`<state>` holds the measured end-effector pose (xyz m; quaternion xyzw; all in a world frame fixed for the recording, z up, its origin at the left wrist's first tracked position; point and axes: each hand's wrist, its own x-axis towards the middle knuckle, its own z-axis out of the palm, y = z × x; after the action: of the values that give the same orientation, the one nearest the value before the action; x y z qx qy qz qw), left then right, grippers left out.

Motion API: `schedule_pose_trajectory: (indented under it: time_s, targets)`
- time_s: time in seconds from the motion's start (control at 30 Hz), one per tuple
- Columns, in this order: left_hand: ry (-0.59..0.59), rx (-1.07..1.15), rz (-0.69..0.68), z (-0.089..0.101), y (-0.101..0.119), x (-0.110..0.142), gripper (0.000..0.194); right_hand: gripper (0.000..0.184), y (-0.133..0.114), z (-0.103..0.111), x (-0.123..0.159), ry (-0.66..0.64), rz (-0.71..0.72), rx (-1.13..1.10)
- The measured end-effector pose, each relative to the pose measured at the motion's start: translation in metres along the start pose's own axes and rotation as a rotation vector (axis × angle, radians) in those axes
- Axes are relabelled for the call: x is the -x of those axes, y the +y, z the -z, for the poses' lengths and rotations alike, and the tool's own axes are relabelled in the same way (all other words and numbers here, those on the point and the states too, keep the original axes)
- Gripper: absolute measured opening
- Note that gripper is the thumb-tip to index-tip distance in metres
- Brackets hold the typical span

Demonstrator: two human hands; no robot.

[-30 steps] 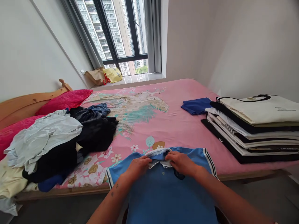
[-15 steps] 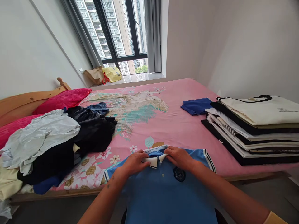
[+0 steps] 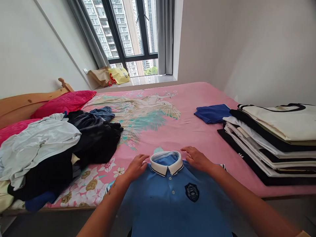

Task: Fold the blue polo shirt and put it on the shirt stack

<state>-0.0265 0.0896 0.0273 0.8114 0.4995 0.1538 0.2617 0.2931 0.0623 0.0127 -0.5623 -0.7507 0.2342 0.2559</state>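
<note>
A blue polo shirt [image 3: 170, 200] with a white collar [image 3: 166, 163] and a dark chest badge lies face up on the near edge of the pink bed, hanging over it toward me. My left hand [image 3: 135, 167] rests flat on the shirt's left shoulder, fingers stretched out beside the collar. My right hand [image 3: 196, 158] lies flat on the right shoulder, fingers spread, just right of the collar. Neither hand grips anything.
A heap of unfolded clothes [image 3: 56, 144] in grey, black and blue covers the bed's left side by red pillows [image 3: 65, 102]. A stack of folded shirts [image 3: 274, 138] stands at the right, a folded blue garment [image 3: 212, 113] behind it. Bags [image 3: 111, 75] sit on the window sill.
Both hands let go of the collar and slid outward onto the shoulders. The collar now lies neatly folded down and the shirt sits farther up on the bed.
</note>
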Motion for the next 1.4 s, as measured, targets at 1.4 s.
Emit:
schedule_pose_trajectory:
  time_s: [1.4]
  targets:
    - [-0.051, 0.243, 0.241, -0.006, -0.011, 0.005, 0.034, 0.024, -0.005, -0.013, -0.028, 0.148, -0.193, -0.056]
